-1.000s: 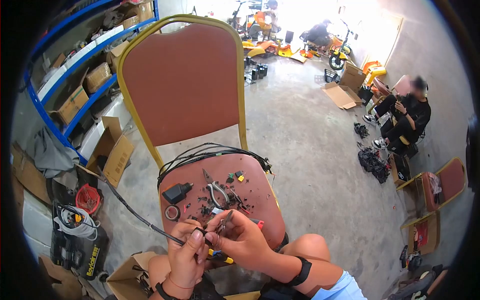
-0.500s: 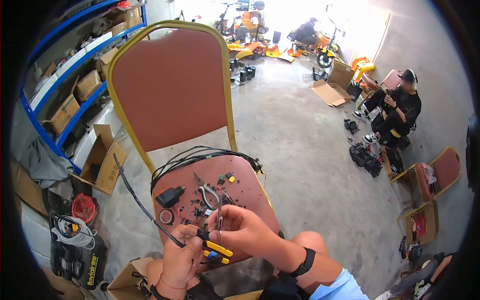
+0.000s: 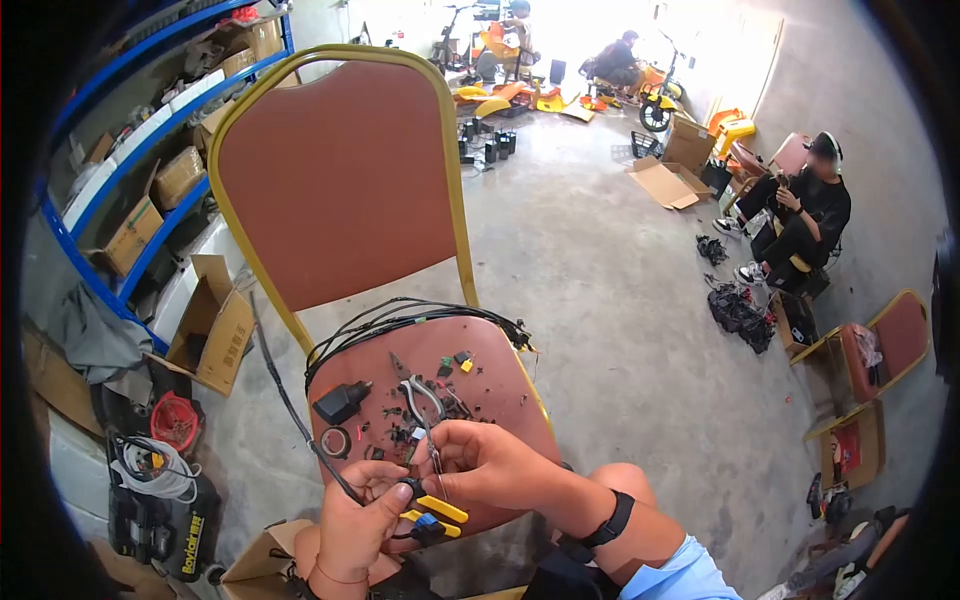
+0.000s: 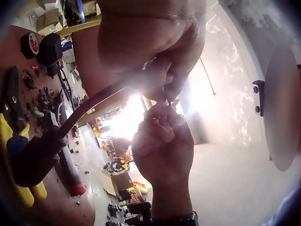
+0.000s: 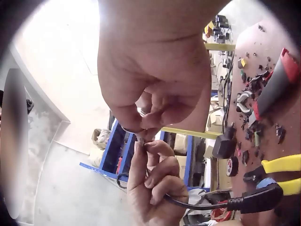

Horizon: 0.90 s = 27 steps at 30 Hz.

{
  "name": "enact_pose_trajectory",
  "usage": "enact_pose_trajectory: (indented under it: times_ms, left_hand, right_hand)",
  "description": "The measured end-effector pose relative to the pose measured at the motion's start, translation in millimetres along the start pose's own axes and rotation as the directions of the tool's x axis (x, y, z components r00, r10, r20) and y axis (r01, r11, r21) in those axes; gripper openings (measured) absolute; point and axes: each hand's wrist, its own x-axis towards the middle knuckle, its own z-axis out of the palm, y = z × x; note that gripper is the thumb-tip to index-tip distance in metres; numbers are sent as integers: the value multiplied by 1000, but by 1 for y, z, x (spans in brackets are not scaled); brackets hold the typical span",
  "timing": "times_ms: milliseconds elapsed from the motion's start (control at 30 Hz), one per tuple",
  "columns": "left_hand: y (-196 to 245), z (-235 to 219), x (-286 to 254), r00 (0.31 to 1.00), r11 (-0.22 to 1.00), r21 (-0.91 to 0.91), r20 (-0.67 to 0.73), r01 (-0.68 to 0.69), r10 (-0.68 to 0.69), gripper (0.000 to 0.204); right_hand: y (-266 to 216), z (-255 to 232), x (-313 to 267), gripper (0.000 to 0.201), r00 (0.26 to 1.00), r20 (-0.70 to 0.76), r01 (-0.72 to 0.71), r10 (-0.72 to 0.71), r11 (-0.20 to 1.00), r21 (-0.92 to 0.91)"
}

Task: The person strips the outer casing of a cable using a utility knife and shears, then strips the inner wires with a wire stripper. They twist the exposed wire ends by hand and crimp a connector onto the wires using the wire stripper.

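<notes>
The left hand (image 3: 362, 520) pinches a black cable (image 3: 285, 400) near its end, thumb against fingers. Touching or almost touching it, the right hand (image 3: 480, 465) holds a slim metal tool (image 3: 434, 455) between thumb and fingers. In the right wrist view the fingertips of the left hand (image 5: 157, 188) and right hand (image 5: 155, 84) meet at a tiny piece, too small to identify. Below the hands lie yellow-handled pliers (image 3: 442, 508) and a black plug with a blue part (image 3: 430, 524). Grey-handled pliers (image 3: 424, 400) rest among scraps on the chair seat (image 3: 500, 400).
The seat also bears a black bottle-like object (image 3: 342, 402), a tape roll (image 3: 335, 442) and a coil of black cables (image 3: 400, 310). Blue shelving (image 3: 130, 225) and an open carton (image 3: 215, 325) stand left. A seated person (image 3: 810, 210) and more chairs are at right.
The head view has shifted, bringing the yellow-handled pliers into fuller sight. The right hand's metal tool has tilted, its lower tip now pointing down; both hands remain close together.
</notes>
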Motion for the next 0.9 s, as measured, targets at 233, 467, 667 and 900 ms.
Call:
enact_pose_trajectory:
  times_ms: [233,467,667,900]
  left_hand:
    - [-2,-8,-2,995,998,-24,80,62,-60,22]
    - [-2,-8,-4,992,993,4,50,119,-120,22]
    - [-4,-4,-4,1000,999,-48,13,4,-3,20]
    - [-6,-7,1,982,959,-245,-154,-146,110,14]
  right_hand:
    - [-2,-1,0,27,998,64,-17,11,996,84]
    - [-8,4,1,25,990,41,-138,133,975,175]
    - [-21,4,1,31,985,-48,-168,165,983,-78]
    - [-18,4,0,40,983,-174,-135,61,880,-456]
